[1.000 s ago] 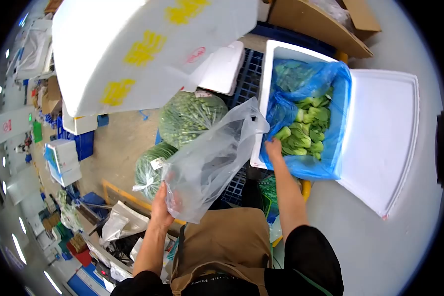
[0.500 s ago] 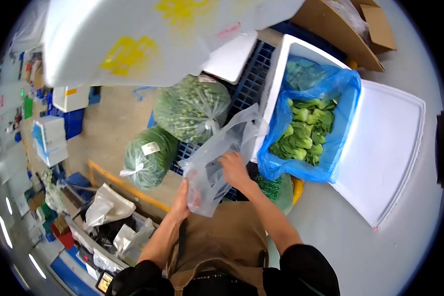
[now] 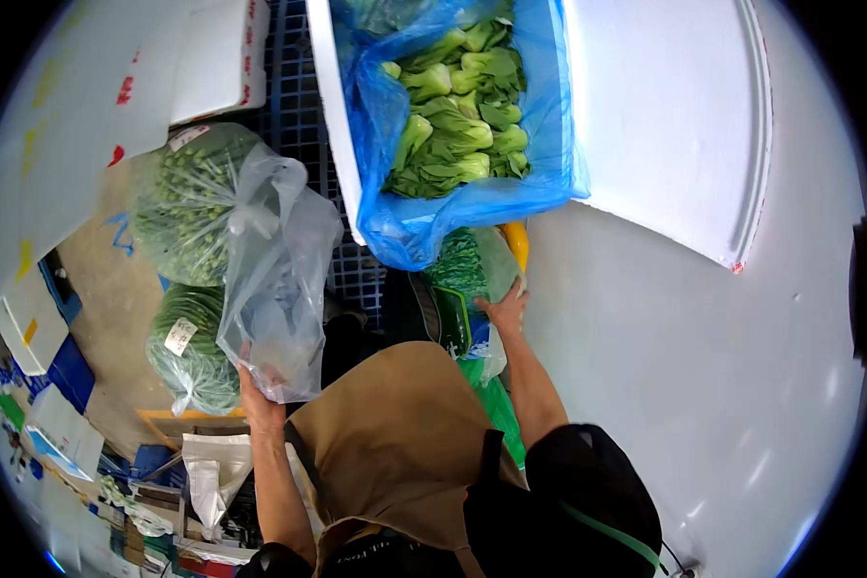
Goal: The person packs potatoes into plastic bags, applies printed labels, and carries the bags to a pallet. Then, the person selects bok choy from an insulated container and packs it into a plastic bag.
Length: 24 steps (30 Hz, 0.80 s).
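Note:
My left hand [image 3: 260,393] grips the lower end of a clear plastic bag [image 3: 284,255], which hangs limp and looks empty. On the right, my right hand [image 3: 506,310] reaches to the edge of a clear bag of green vegetables [image 3: 459,262], thumb and fingers apart; whether it presses on the plastic I cannot tell. Ahead stands a white foam box [image 3: 333,125] lined with a blue plastic bag [image 3: 539,188], holding several heads of bok choy [image 3: 462,130]. Behind the empty bag lie two tied bags, one of green stems [image 3: 183,217], one of long green vegetables [image 3: 191,332].
The foam lid [image 3: 669,106] lies open to the box's right. A blue plastic pallet [image 3: 294,72] is beneath the boxes. White foam boxes [image 3: 220,58] stand at upper left. A yellow curved part [image 3: 516,246] shows beside the greens. Grey floor [image 3: 665,366] spreads at right.
My right hand has left the clear bag and moved down and right to the bag of greens. My left hand has carried the clear bag leftward. The view has shifted and turned.

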Motion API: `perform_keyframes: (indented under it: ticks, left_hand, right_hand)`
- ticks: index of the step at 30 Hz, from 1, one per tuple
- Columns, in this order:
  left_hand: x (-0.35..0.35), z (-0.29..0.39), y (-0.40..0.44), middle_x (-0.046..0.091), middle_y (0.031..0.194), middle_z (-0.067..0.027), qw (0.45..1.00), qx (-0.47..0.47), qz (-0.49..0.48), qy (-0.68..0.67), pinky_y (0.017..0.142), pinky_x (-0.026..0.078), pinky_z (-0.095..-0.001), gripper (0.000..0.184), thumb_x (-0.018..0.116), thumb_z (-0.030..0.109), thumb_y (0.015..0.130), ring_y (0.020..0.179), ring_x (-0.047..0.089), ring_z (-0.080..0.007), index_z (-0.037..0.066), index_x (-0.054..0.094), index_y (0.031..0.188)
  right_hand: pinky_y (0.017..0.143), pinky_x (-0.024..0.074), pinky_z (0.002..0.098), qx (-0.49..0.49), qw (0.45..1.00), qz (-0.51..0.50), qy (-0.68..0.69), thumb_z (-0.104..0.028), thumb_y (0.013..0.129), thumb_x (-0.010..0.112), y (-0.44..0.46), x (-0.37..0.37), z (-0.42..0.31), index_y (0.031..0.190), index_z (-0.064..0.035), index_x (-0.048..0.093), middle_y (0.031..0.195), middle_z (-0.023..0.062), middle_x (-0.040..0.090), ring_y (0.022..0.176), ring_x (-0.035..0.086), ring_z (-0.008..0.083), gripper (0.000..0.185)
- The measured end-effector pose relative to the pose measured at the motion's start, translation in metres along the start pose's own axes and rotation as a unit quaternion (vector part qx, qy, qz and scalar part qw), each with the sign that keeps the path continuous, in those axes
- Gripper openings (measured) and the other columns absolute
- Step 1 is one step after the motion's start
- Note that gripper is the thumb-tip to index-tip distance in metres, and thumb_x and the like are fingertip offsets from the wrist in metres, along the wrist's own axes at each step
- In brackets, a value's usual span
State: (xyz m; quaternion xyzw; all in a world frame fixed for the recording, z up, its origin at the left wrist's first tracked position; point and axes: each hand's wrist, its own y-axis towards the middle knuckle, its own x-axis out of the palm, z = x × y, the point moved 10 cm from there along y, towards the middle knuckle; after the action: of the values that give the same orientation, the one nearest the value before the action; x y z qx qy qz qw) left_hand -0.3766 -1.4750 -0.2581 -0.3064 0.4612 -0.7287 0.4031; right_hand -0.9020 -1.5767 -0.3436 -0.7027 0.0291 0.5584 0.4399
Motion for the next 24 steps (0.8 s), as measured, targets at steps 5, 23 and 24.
perform_keyframes:
  ticks: [5, 23, 24]
  left_hand:
    - [0.024, -0.007, 0.007, 0.045, 0.072, 0.0018, 0.999, -0.025, -0.01, 0.023, 0.052, 0.036, -0.0227, 0.039, 0.039, 0.03, 0.095, 0.057, 0.039, -0.0077, 0.016, 0.039, 0.131]
    - [0.046, -0.031, 0.036, 0.054, 0.107, -0.0043, 0.996, -0.032, -0.081, -0.009, 0.073, 0.044, -0.0276, 0.04, 0.038, 0.032, 0.095, 0.086, 0.052, -0.0148, 0.009, 0.045, 0.126]
    - [0.042, -0.04, 0.042, 0.055, 0.105, -0.004, 0.997, -0.039, -0.062, -0.018, 0.072, 0.045, -0.0279, 0.038, 0.038, 0.031, 0.095, 0.084, 0.052, -0.0146, 0.009, 0.047, 0.125]
  right_hand:
    - [0.089, 0.0384, 0.0382, 0.118, 0.985, -0.124, 0.023, -0.021, 0.066, 0.073, 0.02, 0.125, 0.144, 0.11, -0.01, 0.049, 0.111, 0.0201, 0.05, 0.11, 0.046, 0.0308, 0.051]
    - [0.053, 0.0449, 0.0342, 0.207, 0.955, 0.022, 0.21, -0.004, 0.075, 0.045, 0.037, -0.11, 0.256, 0.089, 0.0126, 0.06, 0.073, 0.0134, 0.058, 0.063, 0.055, 0.019, 0.026]
    - [0.053, 0.0449, 0.0348, 0.191, 0.965, 0.044, 0.173, -0.004, 0.075, 0.046, 0.052, -0.107, 0.251, 0.087, 0.0117, 0.06, 0.072, 0.0137, 0.058, 0.062, 0.055, 0.0203, 0.025]
